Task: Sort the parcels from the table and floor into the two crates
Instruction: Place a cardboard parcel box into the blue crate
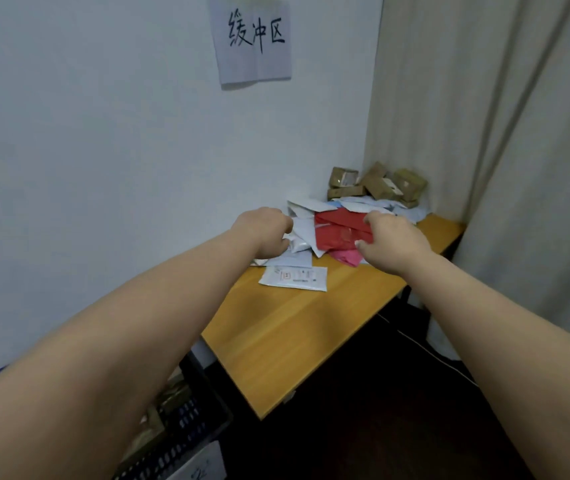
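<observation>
Fingers of the right hand curl round the red parcel atop the pile at the table's far end, the left hand pinches a white parcel, both arms outstretched; lift each clear before turning toward the crate.

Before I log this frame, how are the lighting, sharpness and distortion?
Head view: soft, even indoor light with no glare; wide-angle stretch swells both forearms near the lower corners and bows the curtain; the wall sign reads clearly; the label on the flat white mailer is too soft to read; the dark crate sits underexposed.
</observation>
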Demonstrator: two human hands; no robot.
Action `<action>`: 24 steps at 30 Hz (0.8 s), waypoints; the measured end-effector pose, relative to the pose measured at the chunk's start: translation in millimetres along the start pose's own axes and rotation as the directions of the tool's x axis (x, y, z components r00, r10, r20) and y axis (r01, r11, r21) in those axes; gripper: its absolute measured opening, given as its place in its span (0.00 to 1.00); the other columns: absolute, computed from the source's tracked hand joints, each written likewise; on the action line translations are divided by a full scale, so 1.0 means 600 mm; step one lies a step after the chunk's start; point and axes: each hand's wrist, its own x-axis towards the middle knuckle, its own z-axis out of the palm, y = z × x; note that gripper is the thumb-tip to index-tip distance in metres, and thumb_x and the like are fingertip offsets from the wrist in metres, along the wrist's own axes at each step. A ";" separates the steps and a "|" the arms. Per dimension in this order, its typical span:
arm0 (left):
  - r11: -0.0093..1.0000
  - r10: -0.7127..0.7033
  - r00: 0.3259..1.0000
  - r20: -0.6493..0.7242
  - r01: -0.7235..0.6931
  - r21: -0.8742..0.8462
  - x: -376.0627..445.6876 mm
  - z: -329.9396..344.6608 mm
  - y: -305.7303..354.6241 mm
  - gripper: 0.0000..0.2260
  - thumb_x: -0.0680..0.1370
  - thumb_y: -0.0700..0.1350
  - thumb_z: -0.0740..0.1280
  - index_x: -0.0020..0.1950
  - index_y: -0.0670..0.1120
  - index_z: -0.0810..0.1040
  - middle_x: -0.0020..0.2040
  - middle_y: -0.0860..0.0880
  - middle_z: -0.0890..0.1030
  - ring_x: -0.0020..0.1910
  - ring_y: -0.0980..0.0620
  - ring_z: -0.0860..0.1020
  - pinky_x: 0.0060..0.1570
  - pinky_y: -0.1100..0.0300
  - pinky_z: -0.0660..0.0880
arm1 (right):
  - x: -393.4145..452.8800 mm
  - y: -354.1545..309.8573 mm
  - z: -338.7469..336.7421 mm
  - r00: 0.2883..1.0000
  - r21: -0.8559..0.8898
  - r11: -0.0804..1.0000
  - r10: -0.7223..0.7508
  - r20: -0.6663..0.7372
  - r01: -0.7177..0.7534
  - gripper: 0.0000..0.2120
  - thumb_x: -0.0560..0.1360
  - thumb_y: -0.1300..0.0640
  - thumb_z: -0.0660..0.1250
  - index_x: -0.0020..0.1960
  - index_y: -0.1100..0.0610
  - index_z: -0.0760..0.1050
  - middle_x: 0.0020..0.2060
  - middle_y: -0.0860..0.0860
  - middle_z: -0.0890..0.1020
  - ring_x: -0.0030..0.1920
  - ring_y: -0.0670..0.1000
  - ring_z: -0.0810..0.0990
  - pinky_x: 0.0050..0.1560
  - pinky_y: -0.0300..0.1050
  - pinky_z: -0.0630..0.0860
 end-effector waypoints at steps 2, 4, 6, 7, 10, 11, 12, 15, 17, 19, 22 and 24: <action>0.999 0.038 0.999 -0.008 -0.038 0.005 0.054 0.011 0.023 0.16 0.80 0.51 0.60 0.67 0.50 0.73 0.63 0.46 0.75 0.62 0.45 0.73 0.51 0.53 0.73 | 0.039 0.025 0.018 1.000 0.024 1.000 0.017 0.018 -0.018 0.15 0.78 0.49 0.63 0.57 0.59 0.70 0.55 0.59 0.77 0.57 0.61 0.74 0.46 0.50 0.73; 0.996 0.083 0.996 -0.036 -0.084 -0.021 0.114 0.018 0.042 0.17 0.80 0.51 0.61 0.67 0.49 0.74 0.64 0.45 0.75 0.63 0.44 0.73 0.53 0.53 0.73 | 0.085 0.049 0.038 1.000 0.040 0.999 0.012 0.020 -0.013 0.16 0.78 0.48 0.62 0.59 0.59 0.71 0.55 0.58 0.78 0.58 0.60 0.74 0.48 0.52 0.75; 0.991 0.124 0.990 -0.060 -0.127 -0.046 0.176 0.031 0.053 0.17 0.80 0.52 0.61 0.67 0.49 0.74 0.63 0.45 0.75 0.62 0.44 0.74 0.53 0.52 0.74 | 0.135 0.080 0.063 0.999 0.024 1.000 0.012 0.034 -0.013 0.17 0.79 0.48 0.62 0.60 0.59 0.71 0.55 0.57 0.78 0.58 0.60 0.74 0.48 0.52 0.75; 0.988 0.142 0.988 -0.061 -0.145 -0.047 0.209 0.039 0.056 0.17 0.80 0.52 0.61 0.67 0.49 0.74 0.63 0.45 0.75 0.62 0.44 0.74 0.53 0.51 0.75 | 0.162 0.098 0.076 0.999 0.012 1.000 0.016 0.041 -0.016 0.17 0.79 0.48 0.62 0.60 0.59 0.71 0.55 0.57 0.78 0.58 0.60 0.74 0.46 0.51 0.74; 0.987 0.149 0.988 -0.038 -0.152 -0.061 0.316 0.066 0.057 0.17 0.80 0.52 0.61 0.66 0.48 0.74 0.63 0.45 0.75 0.63 0.44 0.73 0.54 0.50 0.75 | 0.252 0.155 0.104 0.998 0.005 1.000 0.024 0.060 -0.025 0.17 0.80 0.46 0.60 0.59 0.59 0.71 0.54 0.58 0.78 0.57 0.61 0.74 0.44 0.49 0.71; 0.988 0.135 0.990 -0.035 -0.138 -0.067 0.353 0.071 0.056 0.17 0.80 0.52 0.61 0.66 0.48 0.74 0.62 0.45 0.75 0.63 0.43 0.72 0.53 0.50 0.75 | 0.282 0.172 0.107 0.998 0.014 0.999 0.030 0.057 -0.031 0.18 0.80 0.46 0.60 0.61 0.60 0.71 0.55 0.58 0.78 0.58 0.61 0.74 0.46 0.50 0.72; 0.990 0.115 0.993 -0.034 -0.117 -0.078 0.389 0.075 0.055 0.17 0.80 0.52 0.60 0.66 0.48 0.73 0.62 0.44 0.75 0.62 0.43 0.72 0.53 0.50 0.74 | 0.311 0.189 0.109 0.998 0.020 0.999 0.035 0.052 -0.036 0.19 0.80 0.46 0.59 0.62 0.60 0.71 0.56 0.58 0.78 0.58 0.60 0.74 0.47 0.50 0.72; 0.991 0.068 0.997 -0.044 -0.073 -0.114 0.488 0.088 0.055 0.17 0.80 0.53 0.60 0.66 0.48 0.73 0.61 0.45 0.75 0.62 0.44 0.72 0.52 0.50 0.73 | 0.388 0.243 0.115 0.998 0.025 0.998 0.050 0.032 -0.051 0.20 0.81 0.46 0.58 0.62 0.61 0.72 0.54 0.59 0.78 0.57 0.61 0.75 0.45 0.50 0.72; 0.988 0.078 0.996 -0.036 -0.082 -0.132 0.543 0.097 0.061 0.18 0.80 0.54 0.61 0.66 0.48 0.72 0.62 0.45 0.74 0.62 0.44 0.71 0.52 0.51 0.72 | 0.430 0.280 0.121 0.996 0.013 0.996 0.085 0.041 -0.085 0.20 0.81 0.46 0.58 0.62 0.61 0.72 0.54 0.60 0.78 0.57 0.61 0.75 0.45 0.50 0.72; 0.984 0.103 0.994 -0.038 -0.108 -0.143 0.586 0.106 0.065 0.18 0.80 0.54 0.61 0.66 0.48 0.72 0.61 0.44 0.74 0.62 0.44 0.71 0.51 0.51 0.72 | 0.464 0.311 0.130 0.991 -0.011 0.993 0.118 0.061 -0.117 0.19 0.81 0.46 0.58 0.60 0.61 0.72 0.53 0.60 0.78 0.55 0.61 0.75 0.43 0.49 0.70; 0.977 0.128 0.990 -0.052 -0.135 -0.166 0.640 0.120 0.067 0.18 0.80 0.53 0.61 0.66 0.47 0.73 0.61 0.44 0.74 0.62 0.45 0.71 0.52 0.51 0.72 | 0.511 0.343 0.153 0.985 -0.039 0.990 0.138 0.100 -0.134 0.18 0.80 0.47 0.60 0.59 0.61 0.72 0.53 0.60 0.78 0.55 0.61 0.75 0.42 0.49 0.68; 0.972 0.130 0.990 -0.058 -0.139 -0.191 0.669 0.133 0.068 0.18 0.80 0.52 0.61 0.67 0.46 0.72 0.63 0.44 0.73 0.63 0.45 0.70 0.54 0.50 0.72 | 0.540 0.360 0.170 0.984 -0.063 0.991 0.128 0.122 -0.121 0.17 0.80 0.47 0.59 0.58 0.61 0.71 0.53 0.60 0.77 0.55 0.60 0.75 0.41 0.49 0.68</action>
